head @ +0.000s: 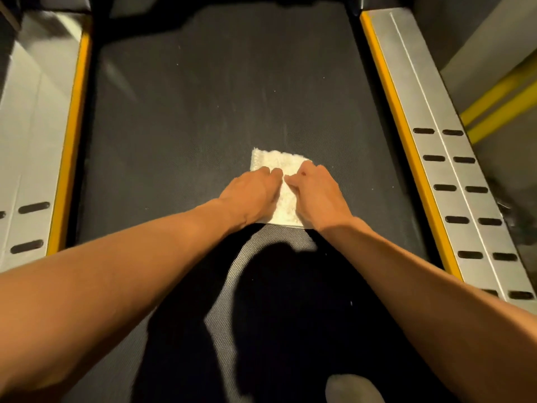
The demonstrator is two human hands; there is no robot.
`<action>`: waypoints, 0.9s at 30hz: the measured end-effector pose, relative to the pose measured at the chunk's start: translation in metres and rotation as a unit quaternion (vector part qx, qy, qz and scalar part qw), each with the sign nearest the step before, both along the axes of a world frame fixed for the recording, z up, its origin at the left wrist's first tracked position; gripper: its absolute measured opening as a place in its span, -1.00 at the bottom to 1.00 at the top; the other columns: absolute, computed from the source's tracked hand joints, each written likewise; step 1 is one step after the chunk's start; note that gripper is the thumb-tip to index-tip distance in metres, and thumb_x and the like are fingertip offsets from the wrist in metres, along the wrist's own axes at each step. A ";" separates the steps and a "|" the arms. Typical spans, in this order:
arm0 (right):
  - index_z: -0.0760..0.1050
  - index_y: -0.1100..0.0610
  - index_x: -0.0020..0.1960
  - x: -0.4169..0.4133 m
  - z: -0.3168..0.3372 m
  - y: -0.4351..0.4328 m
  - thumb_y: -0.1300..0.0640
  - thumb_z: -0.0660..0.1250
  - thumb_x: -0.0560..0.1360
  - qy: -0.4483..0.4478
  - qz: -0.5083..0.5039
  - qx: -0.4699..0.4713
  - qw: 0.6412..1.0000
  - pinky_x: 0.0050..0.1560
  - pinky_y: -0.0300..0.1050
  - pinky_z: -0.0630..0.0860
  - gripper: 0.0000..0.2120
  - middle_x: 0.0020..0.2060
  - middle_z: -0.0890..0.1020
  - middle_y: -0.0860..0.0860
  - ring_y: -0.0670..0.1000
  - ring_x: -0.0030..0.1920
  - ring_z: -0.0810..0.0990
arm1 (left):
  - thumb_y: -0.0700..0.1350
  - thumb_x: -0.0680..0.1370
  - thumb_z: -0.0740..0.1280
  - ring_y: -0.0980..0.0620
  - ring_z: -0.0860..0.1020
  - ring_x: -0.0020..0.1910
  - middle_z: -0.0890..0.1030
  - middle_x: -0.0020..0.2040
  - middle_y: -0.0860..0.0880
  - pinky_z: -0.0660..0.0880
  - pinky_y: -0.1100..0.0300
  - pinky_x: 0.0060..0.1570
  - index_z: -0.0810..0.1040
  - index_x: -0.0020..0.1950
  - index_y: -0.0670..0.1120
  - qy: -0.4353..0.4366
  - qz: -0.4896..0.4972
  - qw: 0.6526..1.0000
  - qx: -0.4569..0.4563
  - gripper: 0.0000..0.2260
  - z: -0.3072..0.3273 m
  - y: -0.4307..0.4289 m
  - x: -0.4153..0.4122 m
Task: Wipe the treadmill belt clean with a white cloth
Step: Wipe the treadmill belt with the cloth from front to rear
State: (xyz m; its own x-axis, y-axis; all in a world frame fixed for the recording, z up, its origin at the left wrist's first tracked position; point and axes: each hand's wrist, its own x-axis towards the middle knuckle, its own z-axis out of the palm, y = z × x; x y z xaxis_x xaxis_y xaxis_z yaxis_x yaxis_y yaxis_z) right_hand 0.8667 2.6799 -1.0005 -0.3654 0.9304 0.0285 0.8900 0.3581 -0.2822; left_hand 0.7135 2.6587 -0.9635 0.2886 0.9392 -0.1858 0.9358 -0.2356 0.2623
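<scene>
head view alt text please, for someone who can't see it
Seen from above, a left hand and right hand with curled fingers hold a white cloth flat on the black treadmill belt. Silver side rails edged in yellow run along both sides.

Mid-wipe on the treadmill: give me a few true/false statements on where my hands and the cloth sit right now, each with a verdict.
1. The left hand and the right hand are both on the folded white terry cloth. True.
2. The cloth lies on the silver metal side rail. False: it lies on the black textured treadmill belt, roughly midway between the two rails.
3. Small pale specks show on the belt beyond the cloth. True.
4. The yellow strip runs along the right rail's outer edge. False: it runs along the inner edge, next to the belt.
</scene>
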 end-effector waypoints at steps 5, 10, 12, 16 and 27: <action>0.57 0.10 0.17 0.011 0.009 -0.001 0.21 0.20 0.58 0.023 0.017 -0.010 1.000 -0.13 -0.08 0.36 -0.76 -0.03 0.47 0.03 0.04 -0.07 0.35 | -0.18 0.54 0.18 -0.16 0.51 -0.14 0.48 -0.05 -0.12 0.52 -0.06 -0.10 0.42 0.03 -0.12 -0.026 0.016 0.999 -0.026 -0.90 -0.001 0.001 0.001; 0.54 0.11 0.24 0.008 0.018 0.013 0.29 0.18 0.55 -0.015 0.032 -0.015 0.999 -0.09 -0.11 0.27 -0.69 0.07 0.48 0.15 0.15 0.04 0.43 | -0.12 0.62 0.12 -0.22 0.52 -0.07 0.48 -0.01 -0.16 0.51 -0.06 -0.07 0.41 0.13 -0.15 -0.001 0.048 0.999 -0.014 -0.83 0.001 0.007 0.009; 0.52 0.14 0.26 0.017 0.020 -0.002 0.30 0.18 0.55 -0.009 0.052 -0.021 0.998 -0.08 -0.10 0.29 -0.67 0.07 0.47 0.15 0.15 0.03 0.43 | -0.10 0.62 0.13 -0.18 0.51 -0.07 0.46 -0.02 -0.13 0.48 0.00 -0.10 0.41 0.11 -0.12 0.007 0.016 0.999 -0.039 -0.85 0.004 0.006 0.009; 0.47 0.15 0.31 0.034 0.025 -0.019 0.28 0.13 0.60 -0.006 0.107 -0.080 0.991 -0.03 -0.03 0.39 -0.67 0.08 0.47 0.16 0.15 0.04 0.45 | -0.12 0.57 0.17 -0.09 0.46 -0.11 0.42 -0.07 -0.04 0.45 0.06 -0.13 0.43 0.07 -0.04 0.017 -0.037 0.993 -0.107 -0.89 0.008 0.006 0.011; 0.57 0.07 0.21 0.025 0.012 0.023 0.29 0.25 0.55 0.057 0.004 -0.064 0.996 0.00 0.03 0.48 -0.70 0.00 0.48 0.05 0.09 -0.01 0.42 | -0.22 0.54 0.17 -0.20 0.51 -0.06 0.50 0.03 -0.16 0.49 -0.04 -0.08 0.45 0.12 -0.16 -0.081 0.182 0.980 0.000 -0.82 -0.004 -0.002 0.040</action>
